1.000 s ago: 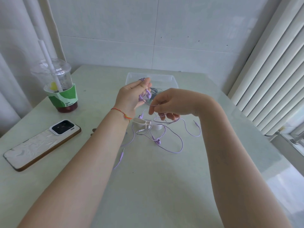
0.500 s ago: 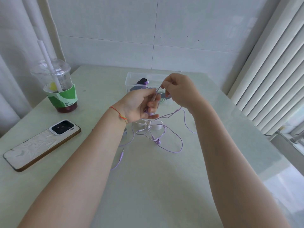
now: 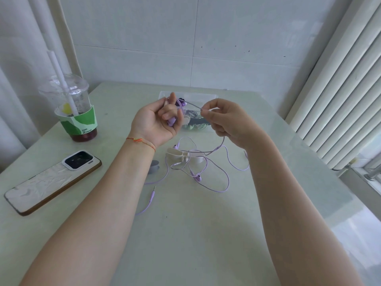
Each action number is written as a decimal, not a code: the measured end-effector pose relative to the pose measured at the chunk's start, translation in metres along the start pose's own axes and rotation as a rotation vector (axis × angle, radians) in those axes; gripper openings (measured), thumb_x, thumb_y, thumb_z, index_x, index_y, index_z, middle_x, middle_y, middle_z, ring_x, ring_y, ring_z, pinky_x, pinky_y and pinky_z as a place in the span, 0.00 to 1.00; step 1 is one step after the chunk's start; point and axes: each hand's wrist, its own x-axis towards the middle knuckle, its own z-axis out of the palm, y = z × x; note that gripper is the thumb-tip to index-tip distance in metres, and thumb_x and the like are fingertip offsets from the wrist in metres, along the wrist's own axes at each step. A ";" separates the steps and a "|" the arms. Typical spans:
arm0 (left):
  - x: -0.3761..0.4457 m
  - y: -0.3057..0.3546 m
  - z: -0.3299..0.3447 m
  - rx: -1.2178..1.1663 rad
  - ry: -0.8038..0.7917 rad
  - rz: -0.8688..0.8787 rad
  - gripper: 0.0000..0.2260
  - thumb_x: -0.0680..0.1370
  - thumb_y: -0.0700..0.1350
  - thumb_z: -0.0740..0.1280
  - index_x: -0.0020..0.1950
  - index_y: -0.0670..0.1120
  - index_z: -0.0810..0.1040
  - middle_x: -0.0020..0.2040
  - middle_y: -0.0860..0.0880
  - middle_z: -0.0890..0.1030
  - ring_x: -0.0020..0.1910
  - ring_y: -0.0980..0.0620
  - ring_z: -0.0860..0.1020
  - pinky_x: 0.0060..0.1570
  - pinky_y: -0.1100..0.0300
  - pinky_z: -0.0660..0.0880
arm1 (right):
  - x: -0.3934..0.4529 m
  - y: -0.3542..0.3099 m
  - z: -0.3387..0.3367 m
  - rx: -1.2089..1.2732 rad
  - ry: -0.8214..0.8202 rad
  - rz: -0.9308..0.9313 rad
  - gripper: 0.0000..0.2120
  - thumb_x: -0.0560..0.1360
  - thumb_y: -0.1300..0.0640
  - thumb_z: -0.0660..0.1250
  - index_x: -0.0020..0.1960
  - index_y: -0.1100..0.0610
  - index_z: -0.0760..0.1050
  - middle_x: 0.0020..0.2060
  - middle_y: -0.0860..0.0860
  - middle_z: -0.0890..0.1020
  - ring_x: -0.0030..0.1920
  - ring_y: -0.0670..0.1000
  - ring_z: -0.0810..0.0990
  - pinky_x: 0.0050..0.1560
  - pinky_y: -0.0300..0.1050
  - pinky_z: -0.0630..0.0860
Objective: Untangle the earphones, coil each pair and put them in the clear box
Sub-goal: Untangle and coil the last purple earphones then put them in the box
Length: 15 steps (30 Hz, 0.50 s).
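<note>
Purple earphones (image 3: 208,172): both hands' fingers (image 3: 206,112) pinch cord; cup sleeve (image 3: 79,123) reads "DARE TO BE FRESH".

Lilac earphones (image 3: 206,174), green-sleeved cup (image 3: 77,118)

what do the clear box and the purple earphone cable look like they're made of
Clear box: probably thin, glossy transparent plastic, since its contents show through the walls.
Purple earphone cable: apparently a smooth, soft rubbery plastic jacket, matte lilac, lying in loose limp loops on the table.
</note>
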 end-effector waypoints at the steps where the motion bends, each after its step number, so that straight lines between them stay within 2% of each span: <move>1: 0.001 -0.001 -0.001 0.003 0.011 0.025 0.13 0.82 0.43 0.56 0.48 0.41 0.79 0.26 0.52 0.62 0.22 0.54 0.63 0.32 0.60 0.79 | 0.001 0.001 0.000 -0.022 0.026 0.016 0.03 0.77 0.60 0.68 0.45 0.56 0.75 0.29 0.52 0.68 0.26 0.47 0.60 0.25 0.37 0.57; 4: 0.002 -0.004 0.001 0.039 0.013 0.059 0.13 0.83 0.43 0.56 0.53 0.41 0.80 0.29 0.53 0.66 0.26 0.56 0.68 0.34 0.59 0.80 | 0.003 0.002 0.004 -0.211 0.101 0.068 0.02 0.77 0.59 0.68 0.46 0.58 0.77 0.29 0.51 0.75 0.24 0.47 0.66 0.25 0.37 0.61; 6: 0.002 -0.008 0.004 0.076 0.013 0.084 0.12 0.83 0.44 0.58 0.55 0.43 0.80 0.33 0.53 0.76 0.32 0.55 0.77 0.37 0.59 0.81 | 0.001 0.002 0.007 -0.359 0.038 0.113 0.04 0.77 0.58 0.68 0.46 0.58 0.79 0.30 0.51 0.77 0.24 0.48 0.68 0.25 0.38 0.63; 8: 0.001 -0.013 0.006 0.187 0.045 0.141 0.11 0.83 0.46 0.59 0.56 0.46 0.80 0.44 0.51 0.84 0.44 0.53 0.84 0.38 0.60 0.81 | -0.003 -0.004 0.011 -0.500 -0.081 0.153 0.06 0.77 0.57 0.66 0.47 0.56 0.81 0.31 0.51 0.79 0.25 0.49 0.70 0.24 0.38 0.65; 11: 0.001 -0.019 0.008 0.419 0.102 0.206 0.10 0.83 0.47 0.60 0.59 0.49 0.79 0.56 0.50 0.84 0.54 0.52 0.83 0.39 0.63 0.80 | -0.009 -0.016 0.014 -0.608 -0.216 0.176 0.08 0.78 0.55 0.64 0.51 0.51 0.83 0.32 0.49 0.81 0.25 0.49 0.70 0.25 0.37 0.66; 15: 0.001 -0.021 0.009 0.632 0.148 0.208 0.10 0.83 0.49 0.60 0.61 0.52 0.78 0.58 0.52 0.83 0.54 0.55 0.82 0.38 0.64 0.79 | -0.013 -0.024 0.011 -0.644 -0.226 0.155 0.05 0.75 0.51 0.70 0.48 0.50 0.83 0.27 0.49 0.77 0.27 0.51 0.71 0.32 0.41 0.69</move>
